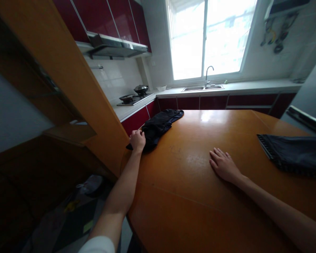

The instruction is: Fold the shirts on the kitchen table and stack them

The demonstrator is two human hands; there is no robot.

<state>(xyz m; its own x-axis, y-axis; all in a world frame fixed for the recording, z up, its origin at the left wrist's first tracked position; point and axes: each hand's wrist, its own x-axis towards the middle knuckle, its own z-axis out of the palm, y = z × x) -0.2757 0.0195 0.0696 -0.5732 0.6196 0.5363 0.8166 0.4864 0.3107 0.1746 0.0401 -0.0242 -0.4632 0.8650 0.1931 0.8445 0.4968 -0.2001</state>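
Note:
At the left edge of the wooden table, my left hand is closed on a dark garment. The garment lies bunched along that edge, black with dark blue parts; its kind cannot be made out. My right hand rests palm down on the tabletop, fingers stretched out, with nothing in it. Farther right lies a folded dark garment with a patterned band along its near edge, apart from my right hand.
A wooden cabinet post stands close to my left hand. Beyond the table are a stove with pans, a counter with a sink, and a window. Bags lie on the floor at lower left.

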